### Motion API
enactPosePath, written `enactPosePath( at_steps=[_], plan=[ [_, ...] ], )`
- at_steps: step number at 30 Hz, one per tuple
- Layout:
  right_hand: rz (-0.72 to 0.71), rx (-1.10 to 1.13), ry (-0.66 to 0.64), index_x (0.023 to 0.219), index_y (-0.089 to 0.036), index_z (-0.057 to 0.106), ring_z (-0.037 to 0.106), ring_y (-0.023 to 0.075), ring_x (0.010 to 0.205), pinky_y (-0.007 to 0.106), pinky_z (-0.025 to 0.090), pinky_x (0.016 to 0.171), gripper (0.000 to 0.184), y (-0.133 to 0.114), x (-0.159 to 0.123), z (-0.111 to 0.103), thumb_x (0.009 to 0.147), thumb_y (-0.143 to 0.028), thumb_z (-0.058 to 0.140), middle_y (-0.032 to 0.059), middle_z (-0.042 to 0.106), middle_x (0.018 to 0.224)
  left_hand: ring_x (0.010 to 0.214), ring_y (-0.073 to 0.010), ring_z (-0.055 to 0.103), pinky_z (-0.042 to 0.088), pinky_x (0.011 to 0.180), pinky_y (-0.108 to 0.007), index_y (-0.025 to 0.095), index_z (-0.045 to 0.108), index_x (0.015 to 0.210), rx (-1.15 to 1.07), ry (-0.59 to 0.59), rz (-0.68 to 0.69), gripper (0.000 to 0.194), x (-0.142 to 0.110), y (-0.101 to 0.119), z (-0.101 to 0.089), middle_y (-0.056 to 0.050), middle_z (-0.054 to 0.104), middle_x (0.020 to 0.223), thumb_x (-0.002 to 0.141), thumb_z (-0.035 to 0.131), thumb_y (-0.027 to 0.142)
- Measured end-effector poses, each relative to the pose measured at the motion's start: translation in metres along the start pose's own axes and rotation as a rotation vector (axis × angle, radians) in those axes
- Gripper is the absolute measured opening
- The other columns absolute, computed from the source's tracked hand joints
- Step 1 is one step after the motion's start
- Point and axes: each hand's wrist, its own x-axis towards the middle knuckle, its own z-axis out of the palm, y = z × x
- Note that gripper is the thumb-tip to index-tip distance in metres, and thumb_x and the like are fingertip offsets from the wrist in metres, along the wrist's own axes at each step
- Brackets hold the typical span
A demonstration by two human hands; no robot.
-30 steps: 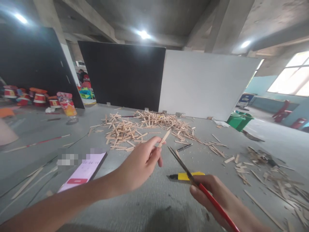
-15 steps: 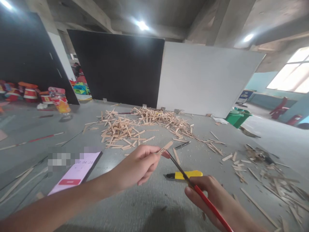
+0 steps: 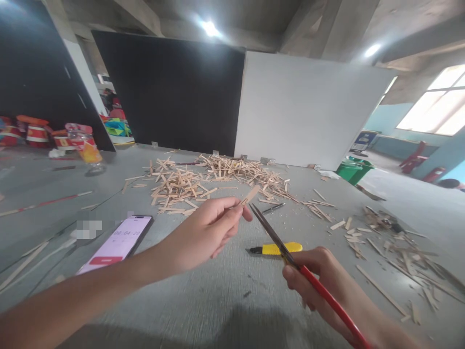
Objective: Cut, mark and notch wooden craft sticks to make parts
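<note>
My left hand [image 3: 212, 225] is closed, pinching a small flat wooden stick [image 3: 252, 194] between thumb and fingers. Dark lines are drawn on the stick near the fingertips, and its free end points up and to the right. Wrapped round the red handle of a pair of scissors [image 3: 271, 231] is my right hand [image 3: 323, 278]. The dark, narrow blades point up and left, their tips slightly apart and close to the stick without visibly touching it. Behind the blades lies a yellow utility knife [image 3: 281, 248] on the table.
A large heap of wooden sticks [image 3: 178, 186] covers the back of the grey table [image 3: 203, 300]. A black pen [image 3: 274, 208] lies before it. Stick scraps [image 3: 407, 261] are scattered at right. A phone [image 3: 118, 240] showing a timer sits at left, near a bottle [image 3: 89, 150].
The scissors' tips have come away from the stick, and the blades have parted slightly. My left hand still pinches the stick. The whole view has shifted a little.
</note>
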Motion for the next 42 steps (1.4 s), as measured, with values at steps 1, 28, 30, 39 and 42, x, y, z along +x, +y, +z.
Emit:
enactPosePath(
  at_steps=[1,28,30,39,42],
  plan=[
    [-0.016,-0.016,-0.002,0.07,-0.019,0.067,0.049,0.0126,0.045,0.026,0.041,0.043,0.046,-0.002,-0.002,0.0,0.1,-0.05,0.053,-0.0005,0.058,0.06,0.054,-0.0096,0.033,0.037,0.047,-0.022,0.022,0.06,0.102,-0.014,-0.002,0.007,0.033,-0.003,0.002,0.001,0.008,0.035,0.064,0.108,0.041,0.049],
    [-0.098,-0.328,0.209,0.051,-0.024,0.053,0.039,0.0171,0.049,0.032,0.038,0.052,0.047,0.003,-0.012,0.016,0.093,-0.043,0.06,-0.0016,0.043,0.047,0.052,-0.0094,0.045,0.042,0.051,-0.022,0.022,0.059,0.097,0.096,-0.013,0.032,0.038,-0.029,0.018,0.009,0.008,0.049,0.061,0.107,0.04,0.053],
    [-0.057,-0.291,0.135,0.05,-0.024,0.045,0.028,0.0149,0.049,0.032,0.032,0.05,0.049,0.004,-0.012,0.016,0.094,-0.041,0.059,-0.0051,0.031,0.049,0.053,-0.0096,0.048,0.044,0.051,-0.022,0.021,0.058,0.09,0.122,-0.015,0.01,0.041,-0.027,0.017,0.006,0.006,0.053,0.063,0.107,0.04,0.054],
    [0.095,-0.159,-0.013,0.059,-0.024,0.026,0.022,0.0149,0.054,0.032,0.02,0.05,0.049,-0.006,-0.013,0.012,0.098,-0.044,0.046,-0.0056,0.018,0.057,0.045,-0.0071,0.053,0.047,0.054,-0.023,0.018,0.061,0.082,0.25,-0.157,-0.033,0.045,-0.019,0.019,-0.006,0.001,0.072,0.072,0.108,0.037,0.047],
    [0.134,-0.026,-0.066,0.058,-0.024,0.026,0.02,0.0128,0.05,0.032,0.017,0.047,0.051,-0.011,-0.012,0.009,0.096,-0.049,0.05,-0.0062,0.021,0.055,0.046,-0.0081,0.053,0.044,0.051,-0.024,0.019,0.061,0.078,0.39,-0.046,0.025,0.045,-0.02,0.014,-0.003,0.0,0.072,0.073,0.108,0.037,0.043]
  ],
)
